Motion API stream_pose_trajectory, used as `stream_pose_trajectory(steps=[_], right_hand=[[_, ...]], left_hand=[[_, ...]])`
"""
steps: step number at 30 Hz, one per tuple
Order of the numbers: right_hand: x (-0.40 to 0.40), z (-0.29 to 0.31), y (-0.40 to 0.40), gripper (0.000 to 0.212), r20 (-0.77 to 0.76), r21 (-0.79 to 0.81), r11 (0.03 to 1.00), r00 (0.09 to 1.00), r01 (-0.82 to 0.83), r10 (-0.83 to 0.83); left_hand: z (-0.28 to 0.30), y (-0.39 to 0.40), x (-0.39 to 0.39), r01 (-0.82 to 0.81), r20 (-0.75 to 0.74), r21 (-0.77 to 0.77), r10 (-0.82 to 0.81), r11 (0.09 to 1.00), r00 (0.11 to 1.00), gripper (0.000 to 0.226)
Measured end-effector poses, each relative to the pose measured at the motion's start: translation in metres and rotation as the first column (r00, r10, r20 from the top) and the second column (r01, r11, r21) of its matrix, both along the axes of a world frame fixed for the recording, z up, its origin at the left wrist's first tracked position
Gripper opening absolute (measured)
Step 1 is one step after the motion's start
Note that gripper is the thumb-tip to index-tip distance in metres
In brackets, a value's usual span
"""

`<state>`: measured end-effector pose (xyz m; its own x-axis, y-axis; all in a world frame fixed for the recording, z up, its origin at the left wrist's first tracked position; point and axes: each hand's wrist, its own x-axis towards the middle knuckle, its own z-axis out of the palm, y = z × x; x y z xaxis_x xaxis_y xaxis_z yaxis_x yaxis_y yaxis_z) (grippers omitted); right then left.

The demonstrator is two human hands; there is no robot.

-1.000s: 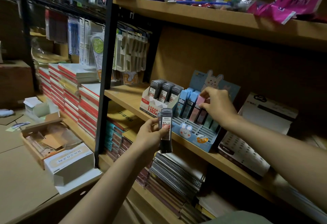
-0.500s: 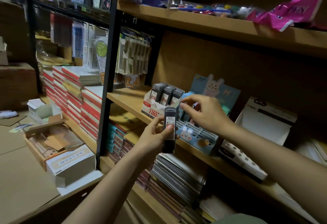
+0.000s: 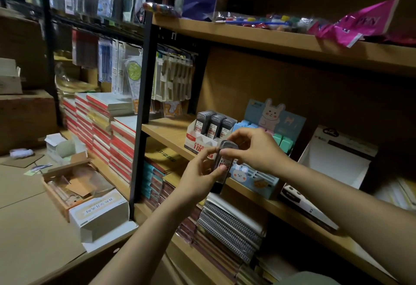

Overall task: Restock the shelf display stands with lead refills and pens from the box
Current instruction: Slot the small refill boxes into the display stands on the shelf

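My left hand (image 3: pixel 200 177) grips a small stack of dark lead refill cases (image 3: pixel 225 164) in front of the middle shelf. My right hand (image 3: pixel 252 149) pinches the top end of the same stack with thumb and fingers. Just behind them a white and red display stand (image 3: pixel 198 143) holds three rows of dark refill cases (image 3: pixel 212 125). Next to it on the right a blue bunny display stand (image 3: pixel 254 182) holds pastel blue and green cases; my hands hide part of it.
An open white display box (image 3: pixel 333 163) stands on the middle shelf (image 3: pixel 166 131) at the right. On the cardboard surface at the left lie an open brown box (image 3: pixel 74 185) and a white carton (image 3: pixel 101 215). Notebooks (image 3: pixel 227 224) are stacked below. A black upright (image 3: pixel 141 104) divides the shelving.
My right hand has left the blue bunny stand and come across to the refill cases in my left hand, now pinching their top. The left hand has risen slightly.
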<state>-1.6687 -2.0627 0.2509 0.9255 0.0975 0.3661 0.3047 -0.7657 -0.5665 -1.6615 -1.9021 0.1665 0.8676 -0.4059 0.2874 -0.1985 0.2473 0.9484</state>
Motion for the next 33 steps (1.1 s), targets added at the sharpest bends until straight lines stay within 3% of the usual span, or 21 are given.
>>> stream_pose_trajectory(steps=[3, 7, 9, 13, 16, 20, 26, 28, 33], right_hand=[[0.003, 0.003, 0.002, 0.026, -0.008, -0.049, 0.999, 1.000, -0.009, 0.009], [0.010, 0.010, 0.002, 0.021, -0.258, 0.000, 0.987, 0.954, -0.161, 0.156], [0.015, 0.017, 0.001, 0.017, -0.307, -0.027, 0.976, 0.931, -0.217, 0.199], [0.031, 0.037, 0.002, 0.012, -0.261, -0.164, 0.964, 0.952, -0.207, 0.160], [0.052, 0.060, -0.003, 0.016, -0.233, -0.139, 0.981, 0.968, -0.132, 0.097], [0.086, 0.090, -0.020, 0.019, -0.024, -0.236, 0.966, 0.993, 0.105, -0.113], [0.127, 0.083, -0.019, 0.017, -0.064, -0.257, 0.949, 0.977, 0.182, -0.205], [0.137, 0.076, -0.017, 0.017, -0.082, -0.281, 0.939, 0.970, 0.199, -0.230], [0.148, 0.061, -0.014, 0.014, -0.060, -0.296, 0.938, 0.976, 0.183, -0.209]], left_hand=[[0.000, 0.006, -0.003, 0.008, -0.002, 0.032, -0.008, 0.999, 1.000, 0.034], [-0.003, 0.013, -0.004, -0.022, 0.014, 0.077, 0.021, 0.997, 1.000, 0.038], [-0.003, 0.016, -0.001, -0.045, 0.030, 0.083, 0.043, 0.996, 0.999, 0.041], [0.010, 0.015, 0.011, -0.083, 0.055, 0.103, 0.077, 0.991, 0.996, 0.038], [0.027, 0.009, 0.028, -0.205, 0.064, 0.164, 0.197, 0.965, 0.978, 0.039], [0.032, 0.012, 0.057, -0.315, -0.018, 0.352, 0.343, 0.881, 0.939, 0.100], [0.024, -0.002, 0.083, -0.370, 0.050, 0.447, 0.391, 0.814, 0.919, 0.131], [0.021, -0.010, 0.091, -0.376, 0.049, 0.452, 0.399, 0.809, 0.916, 0.133], [0.011, -0.023, 0.106, -0.408, 0.077, 0.424, 0.417, 0.808, 0.906, 0.115]])
